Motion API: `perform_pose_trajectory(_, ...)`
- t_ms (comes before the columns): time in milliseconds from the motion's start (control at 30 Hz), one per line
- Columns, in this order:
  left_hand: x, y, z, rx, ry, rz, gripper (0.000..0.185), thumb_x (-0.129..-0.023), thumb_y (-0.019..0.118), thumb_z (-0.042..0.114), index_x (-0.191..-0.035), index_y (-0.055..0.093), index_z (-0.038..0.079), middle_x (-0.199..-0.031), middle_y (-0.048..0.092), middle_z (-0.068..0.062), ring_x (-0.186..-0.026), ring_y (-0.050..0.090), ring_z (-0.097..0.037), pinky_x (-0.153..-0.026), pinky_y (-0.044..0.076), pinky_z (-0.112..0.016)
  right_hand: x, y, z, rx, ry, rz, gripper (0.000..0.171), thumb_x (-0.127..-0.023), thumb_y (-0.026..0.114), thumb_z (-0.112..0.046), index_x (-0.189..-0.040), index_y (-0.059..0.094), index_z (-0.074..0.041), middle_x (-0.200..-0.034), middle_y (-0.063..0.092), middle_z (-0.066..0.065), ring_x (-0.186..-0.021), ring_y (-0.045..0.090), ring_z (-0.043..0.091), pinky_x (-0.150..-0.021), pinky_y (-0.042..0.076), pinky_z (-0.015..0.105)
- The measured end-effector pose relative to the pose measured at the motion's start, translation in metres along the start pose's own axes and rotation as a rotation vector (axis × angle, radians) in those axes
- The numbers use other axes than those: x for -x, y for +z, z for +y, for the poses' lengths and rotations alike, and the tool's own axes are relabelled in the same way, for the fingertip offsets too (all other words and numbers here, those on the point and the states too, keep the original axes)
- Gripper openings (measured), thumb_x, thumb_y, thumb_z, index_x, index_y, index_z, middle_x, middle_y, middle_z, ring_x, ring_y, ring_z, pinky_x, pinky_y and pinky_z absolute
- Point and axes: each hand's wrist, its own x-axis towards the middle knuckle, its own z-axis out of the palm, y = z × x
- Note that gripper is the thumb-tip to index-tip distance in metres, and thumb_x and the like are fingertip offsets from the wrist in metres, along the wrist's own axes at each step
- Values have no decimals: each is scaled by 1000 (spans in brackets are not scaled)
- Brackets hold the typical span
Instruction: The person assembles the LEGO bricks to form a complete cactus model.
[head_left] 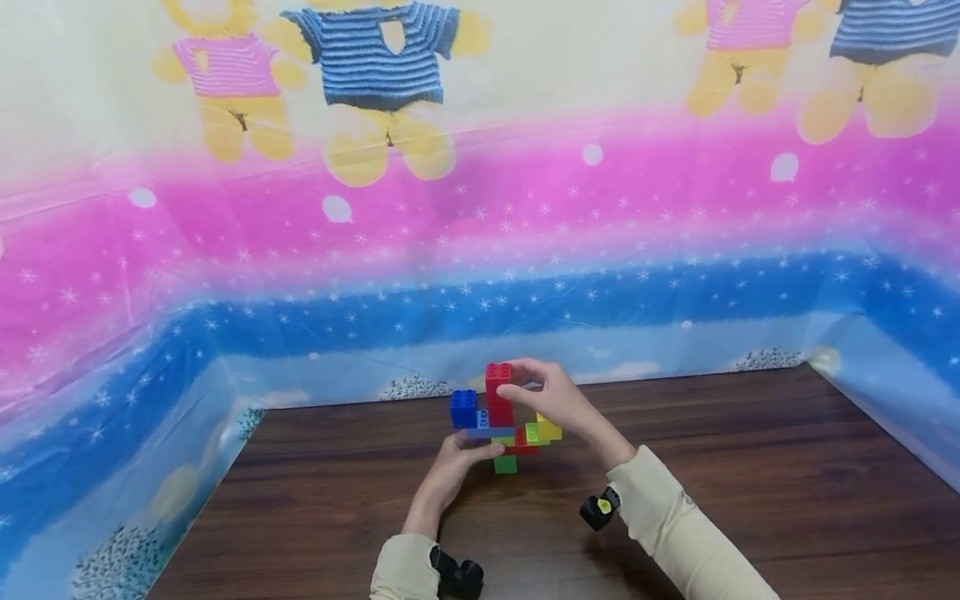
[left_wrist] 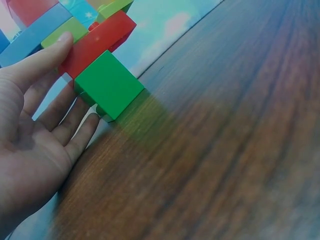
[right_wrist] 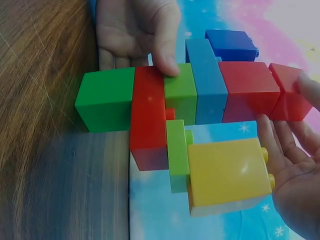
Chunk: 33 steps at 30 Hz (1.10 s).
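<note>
A tower of toy building bricks stands on the table, a green brick (left_wrist: 110, 86) at its foot. Above come a long red brick (right_wrist: 147, 117), a lime brick (right_wrist: 181, 95), a light blue brick (right_wrist: 206, 82) and a red brick (right_wrist: 249, 92). My right hand (head_left: 551, 400) pinches the topmost red brick (right_wrist: 292, 95), which sits slightly tilted against the one below. With its thumb on the lime brick and fingers behind, my left hand (head_left: 450, 467) holds the tower. A dark blue brick (head_left: 463, 408) stands on the left arm; a yellow brick (right_wrist: 227, 172) on the right.
The dark wooden table (head_left: 315, 500) meets a patterned cloth backdrop (head_left: 525, 250) behind the tower. Black cameras are strapped at the left wrist (head_left: 459, 573) and right wrist (head_left: 598, 508).
</note>
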Motion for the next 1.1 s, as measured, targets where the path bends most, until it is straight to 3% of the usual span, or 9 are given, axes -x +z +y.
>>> perform_pose_trajectory(433,-1,2,-1,-20,-16,1,49,-91,68,26,-134,54,5,-134,61,-14,-125,53,-23,-114,32,-58,2,1,-2,-11,10,-4,47,-91,68,-35,-130,60,-10,-113,69,10,-105,61,22,-93,52,44)
perform_pose_trajectory(700,0,2,-1,-18,-7,-5,49,-90,69,28,-132,56,5,-131,63,-14,-124,54,-25,-115,30,-59,6,3,1,-13,49,41,47,-88,71,-37,-129,62,-16,-116,69,5,-110,60,21,-99,49,49)
perform_pose_trajectory(933,0,0,-1,-17,-15,6,50,-90,69,27,-133,55,5,-133,61,-14,-126,52,-25,-115,30,-59,7,6,-3,-5,24,35,48,-90,70,-34,-130,61,-9,-115,70,11,-105,64,23,-95,53,44)
perform_pose_trajectory(1100,-1,1,0,-14,-15,10,51,-90,69,27,-133,54,5,-134,61,-15,-127,52,-27,-115,30,-59,8,5,-2,2,61,46,51,-89,70,-37,-132,60,-11,-118,69,8,-107,63,21,-97,52,44)
